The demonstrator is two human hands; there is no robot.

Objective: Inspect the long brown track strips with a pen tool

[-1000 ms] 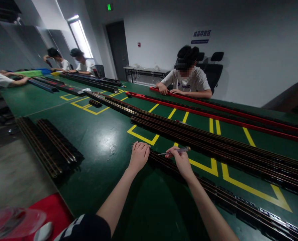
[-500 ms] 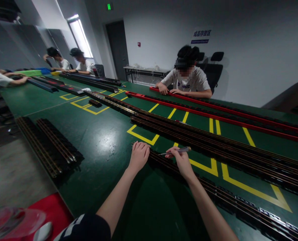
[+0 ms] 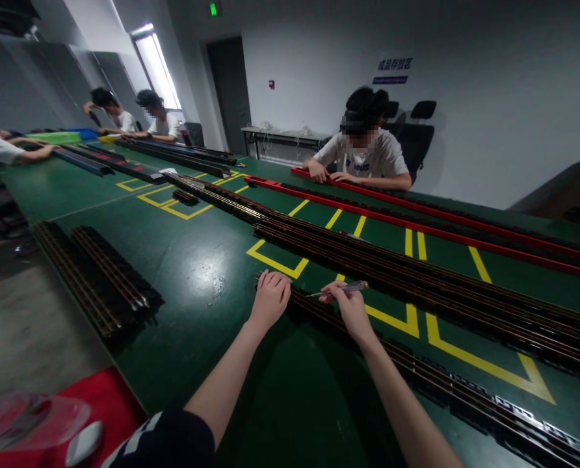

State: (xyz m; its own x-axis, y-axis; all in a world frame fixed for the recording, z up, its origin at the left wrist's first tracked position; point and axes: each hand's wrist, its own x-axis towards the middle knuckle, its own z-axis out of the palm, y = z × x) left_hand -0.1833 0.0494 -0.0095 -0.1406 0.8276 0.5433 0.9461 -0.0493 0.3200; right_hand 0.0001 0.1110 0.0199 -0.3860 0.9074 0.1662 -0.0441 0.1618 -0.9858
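Tool (image 3: pixel 354 286) in right hand (image 3: pixel 350 309), strip (image 3: pixel 426 374) under left hand (image 3: pixel 272 294)

The strip, dark with thin metallic rods along it, lies on the near side of the green table (image 3: pixel 173 253), running from the left hand toward the near right. The right hand's fingers are closed around the slim tool, its thin tip pointing left toward the strip. The left hand lies palm down over the strip's far-left end; whether its fingers clamp the strip or merely rest there, one cannot tell.

The step in hand appears to be close work with the tip while the left hand steadies the strip. The next move would call for a firm left hand and careful aim of the tip.

Whether the tip touches the strip is too small and dark to tell. The left fingertips are hard to make out, the right forearm covers part of the strip, and the frame cuts off its near-right end.
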